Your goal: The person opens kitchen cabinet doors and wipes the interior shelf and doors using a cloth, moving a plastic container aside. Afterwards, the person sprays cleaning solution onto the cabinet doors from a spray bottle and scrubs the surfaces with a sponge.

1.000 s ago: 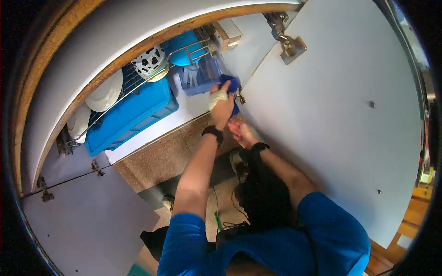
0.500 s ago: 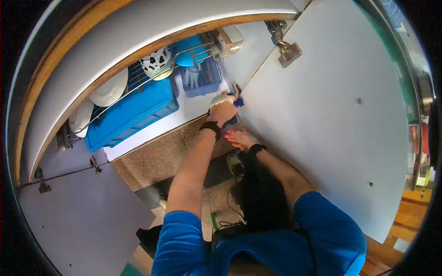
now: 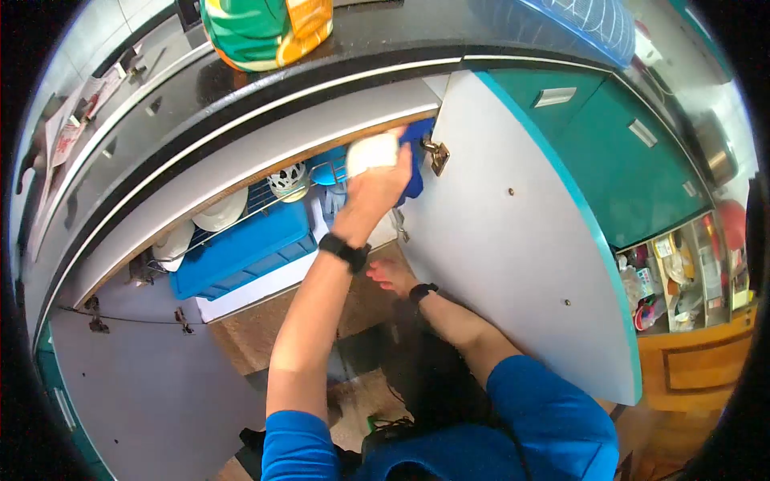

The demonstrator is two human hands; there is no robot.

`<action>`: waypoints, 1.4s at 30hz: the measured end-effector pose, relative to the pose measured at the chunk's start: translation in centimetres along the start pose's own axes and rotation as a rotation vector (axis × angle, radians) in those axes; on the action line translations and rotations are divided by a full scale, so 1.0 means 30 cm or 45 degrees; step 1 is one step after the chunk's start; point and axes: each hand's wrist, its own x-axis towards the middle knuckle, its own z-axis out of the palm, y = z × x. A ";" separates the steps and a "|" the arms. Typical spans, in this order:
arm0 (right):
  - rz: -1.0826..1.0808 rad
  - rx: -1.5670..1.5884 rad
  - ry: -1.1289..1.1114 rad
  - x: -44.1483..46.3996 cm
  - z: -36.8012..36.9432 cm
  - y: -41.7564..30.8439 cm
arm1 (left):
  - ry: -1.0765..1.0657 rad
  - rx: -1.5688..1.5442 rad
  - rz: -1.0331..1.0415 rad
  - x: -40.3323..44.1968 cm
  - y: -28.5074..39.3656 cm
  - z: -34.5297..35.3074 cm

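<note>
My left hand [image 3: 380, 192] is raised at the cabinet opening, its fingers closed around a white, rounded item [image 3: 372, 154]. Dark blue material [image 3: 414, 178] shows just right of that hand, by the door hinge; whether it belongs to the white item I cannot tell. Lower down, my right hand [image 3: 393, 276] hangs near the open door's inner face, fingers apart and nothing in it. Behind my left hand are a blue plastic basket [image 3: 330, 200] and a light blue dish [image 3: 327, 173] on the wire rack.
The right cabinet door [image 3: 513, 240] and left door [image 3: 152, 393] stand open. A blue bin [image 3: 245, 255], white plates [image 3: 220, 212] and a black-and-white bowl [image 3: 289, 183] are inside. On the dark countertop [image 3: 385, 36] sits a green-and-orange packet [image 3: 265, 32]. An open drawer [image 3: 674, 280] is at right.
My left hand has risen from the cabinet floor to the countertop's underside, with the white item and blue material. My right hand remains low. The view has tilted up, showing the countertop and drawer.
</note>
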 end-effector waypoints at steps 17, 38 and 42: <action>-0.366 0.367 -0.248 -0.114 0.208 -0.251 | -0.544 -0.128 -0.344 -0.312 0.183 -0.407; -1.064 -0.144 -0.394 -1.155 0.742 -0.587 | 0.373 0.268 -1.485 -1.531 0.882 -1.819; -1.238 -0.143 -0.659 -1.500 0.764 -0.685 | 0.254 0.590 -1.347 -1.608 0.842 -1.883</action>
